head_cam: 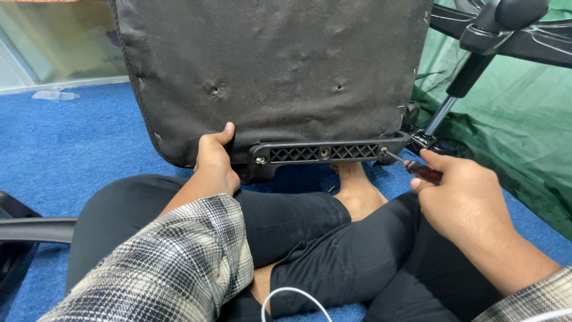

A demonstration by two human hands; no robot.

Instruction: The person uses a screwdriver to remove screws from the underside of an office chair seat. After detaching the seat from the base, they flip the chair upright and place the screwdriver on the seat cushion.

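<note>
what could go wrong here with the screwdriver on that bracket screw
The screwdriver meets the right screw at a slant, so its tip may slip out and chew the head. The left hand alone steadies the upright seat panel, which could tip. A slip might also jab the bare foot below.

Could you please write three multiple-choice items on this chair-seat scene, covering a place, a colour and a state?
1. Where does the screwdriver tip sit?
A. at the bracket's right-end screw
B. at its middle hole
C. on the carpet

2. What colour is the carpet?
A. grey
B. blue
C. red

3. How is the left hand placed?
A. flat on the floor
B. holding a cable
C. gripping the seat's lower edge

Answers: 1 A, the tip meets the black bracket at its right end, held by the right hand; 2 B, blue floor shows around; 3 C, the thumb presses the seat underside.
</note>
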